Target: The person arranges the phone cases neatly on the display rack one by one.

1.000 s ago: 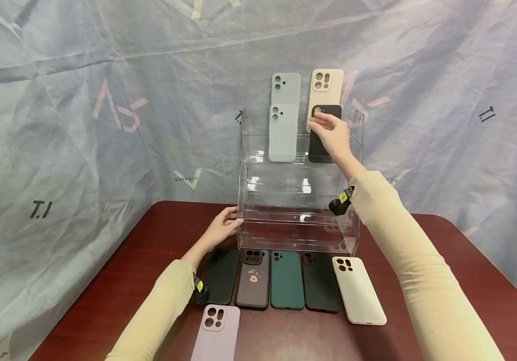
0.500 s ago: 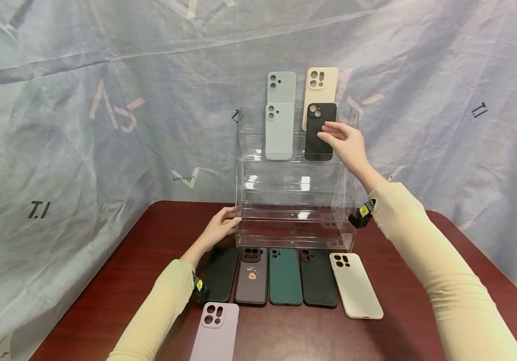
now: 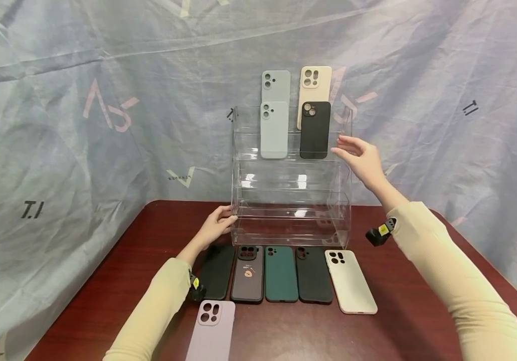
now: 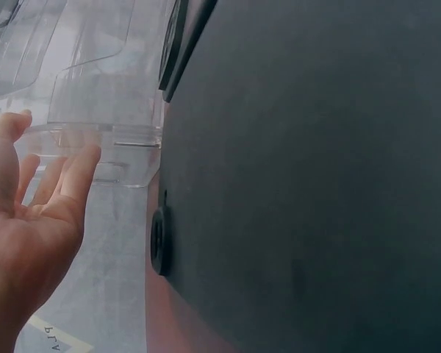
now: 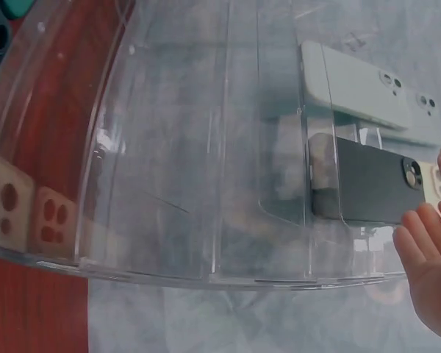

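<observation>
A clear tiered display rack (image 3: 292, 225) stands on the table. On its upper tiers lean two pale blue phone cases (image 3: 274, 133), a cream phone case (image 3: 321, 90) and, before the cream one, a black phone case (image 3: 315, 131). My right hand (image 3: 362, 160) is just right of the black case, fingers loosely bent, holding nothing; the right wrist view shows this hand (image 5: 434, 257) beside the rack. My left hand (image 3: 214, 228) touches the rack's lower left side with its fingers extended, and the left wrist view shows those fingers (image 4: 77, 173) against the clear plastic.
Before the rack lie a dark case (image 3: 216, 273), a case with a printed figure (image 3: 247, 283), a green case (image 3: 281, 275), another black case (image 3: 314, 276) and a cream-white case (image 3: 353, 283). A lilac case (image 3: 213, 333) lies nearer. A grey cloth (image 3: 82, 150) hangs behind.
My right hand has come off the black phone case, moving right and down; the case stays standing on the rack. My left hand stays at the rack's side. The head view shifts slightly.
</observation>
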A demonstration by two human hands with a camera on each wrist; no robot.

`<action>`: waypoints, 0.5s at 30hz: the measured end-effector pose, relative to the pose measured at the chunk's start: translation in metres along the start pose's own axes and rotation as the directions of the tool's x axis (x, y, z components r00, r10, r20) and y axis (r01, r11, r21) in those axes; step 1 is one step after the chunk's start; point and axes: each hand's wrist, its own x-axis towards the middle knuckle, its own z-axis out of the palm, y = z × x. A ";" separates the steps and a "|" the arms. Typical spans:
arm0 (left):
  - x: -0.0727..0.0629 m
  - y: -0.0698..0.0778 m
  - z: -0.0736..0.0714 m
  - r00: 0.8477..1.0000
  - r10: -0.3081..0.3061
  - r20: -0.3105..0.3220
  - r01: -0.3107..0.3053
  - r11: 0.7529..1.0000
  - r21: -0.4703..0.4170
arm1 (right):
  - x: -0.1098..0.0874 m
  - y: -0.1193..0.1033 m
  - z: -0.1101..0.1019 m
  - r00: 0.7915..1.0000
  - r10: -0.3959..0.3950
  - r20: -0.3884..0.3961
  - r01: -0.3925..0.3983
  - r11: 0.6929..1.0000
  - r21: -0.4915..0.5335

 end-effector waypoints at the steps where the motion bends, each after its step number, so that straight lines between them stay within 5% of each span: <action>1: 0.000 0.000 0.000 1.000 0.006 0.002 -0.006 1.000 0.003 | -0.003 0.000 -0.001 1.000 -0.003 0.007 0.003 1.000 0.003; 15: 0.001 0.002 0.001 1.000 -0.027 -0.003 0.027 1.000 -0.003 | -0.050 0.033 -0.010 0.998 0.017 0.067 -0.011 0.996 -0.094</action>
